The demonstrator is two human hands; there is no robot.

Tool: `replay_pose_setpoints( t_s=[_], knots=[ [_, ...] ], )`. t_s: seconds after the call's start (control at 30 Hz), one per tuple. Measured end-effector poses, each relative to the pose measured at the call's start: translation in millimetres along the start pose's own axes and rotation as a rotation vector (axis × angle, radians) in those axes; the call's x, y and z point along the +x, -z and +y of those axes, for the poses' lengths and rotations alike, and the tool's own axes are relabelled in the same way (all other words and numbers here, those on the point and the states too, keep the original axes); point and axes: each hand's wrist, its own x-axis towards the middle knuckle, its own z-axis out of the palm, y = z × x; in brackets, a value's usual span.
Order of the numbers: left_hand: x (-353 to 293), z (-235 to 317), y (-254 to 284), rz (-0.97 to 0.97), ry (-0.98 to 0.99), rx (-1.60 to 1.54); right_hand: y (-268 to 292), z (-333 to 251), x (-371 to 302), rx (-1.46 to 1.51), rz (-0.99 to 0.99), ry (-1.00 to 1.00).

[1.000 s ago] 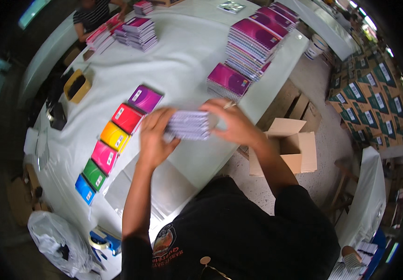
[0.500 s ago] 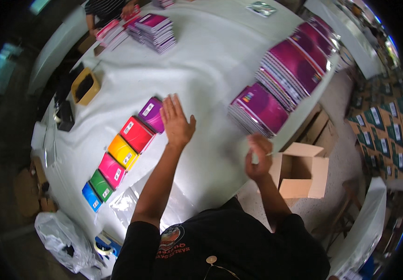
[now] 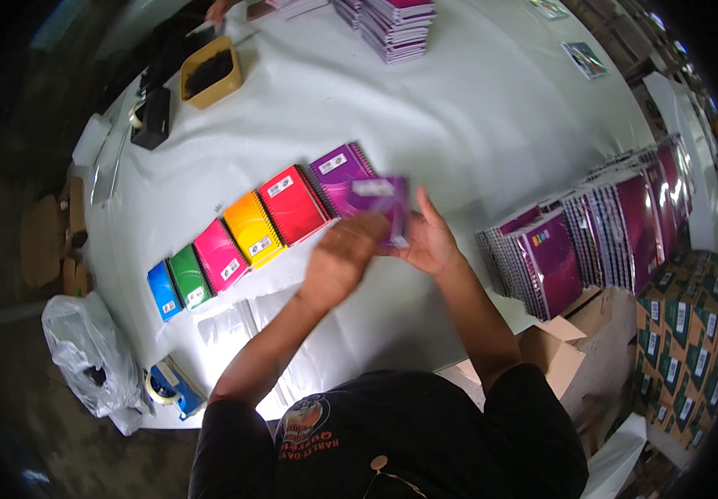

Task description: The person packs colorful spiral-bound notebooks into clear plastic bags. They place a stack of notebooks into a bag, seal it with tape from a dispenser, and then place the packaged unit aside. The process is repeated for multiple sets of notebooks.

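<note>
A small purple spiral notebook [image 3: 379, 193], blurred by motion, is raised over the near right part of the row. My left hand [image 3: 340, 259] is closed on its lower left side, fingers partly smeared. My right hand [image 3: 430, 241] is at its right edge, thumb stretched up and apart. Its fingertips are partly hidden by the notebook. Under and left of it lies another purple notebook [image 3: 333, 167], ending a slanting row with a red notebook [image 3: 294, 204], a yellow one [image 3: 252, 227], a pink one [image 3: 221, 254], a green one [image 3: 188, 273] and a blue one [image 3: 162, 289].
Large purple spiral notebooks [image 3: 552, 262] are stacked along the right table edge, above an open carton [image 3: 552, 353]. Clear plastic sheets [image 3: 246, 341] lie near me. A yellow tub [image 3: 234, 79], a tape dispenser [image 3: 177, 387] and a white plastic bag [image 3: 88, 353] are leftward.
My view has turned to the right. My right hand has come from beside the large notebooks to my left hand. The left hand, flat before, is now closed on a raised purple notebook.
</note>
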Motion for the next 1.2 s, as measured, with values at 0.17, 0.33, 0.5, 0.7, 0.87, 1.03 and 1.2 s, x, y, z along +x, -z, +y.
replay_pose_setpoints(
  t_s=[0.17,0.33,0.5,0.7,0.87,1.03,1.2],
  knots=[
    [-31.2,-24.1,14.9,-0.097,0.434,0.016,39.2,17.6,10.5,-0.292,0.224,0.143],
    [-87.9,-73.1,-8.9,-0.029,0.464,0.263,57.8,28.4,12.8,-0.286,0.241,0.142],
    [-77.6,-71.6,16.6,0.092,0.680,0.108,54.8,29.9,15.4,-0.333,0.202,0.138],
    [-45.6,-31.9,39.0,0.553,0.589,-0.397,54.2,33.3,14.2,-0.303,0.151,0.105],
    [-38.0,-14.0,35.2,0.432,0.268,-0.775,56.1,37.4,12.8,-0.025,0.074,-0.057],
    [-33.8,-43.3,17.2,-0.002,0.574,-0.355,46.0,49.6,-7.0,-0.394,-0.102,-0.299],
    [-64.3,-73.4,-20.1,-0.180,0.442,0.247,67.5,56.2,-0.8,0.049,0.036,-0.043]
  ],
)
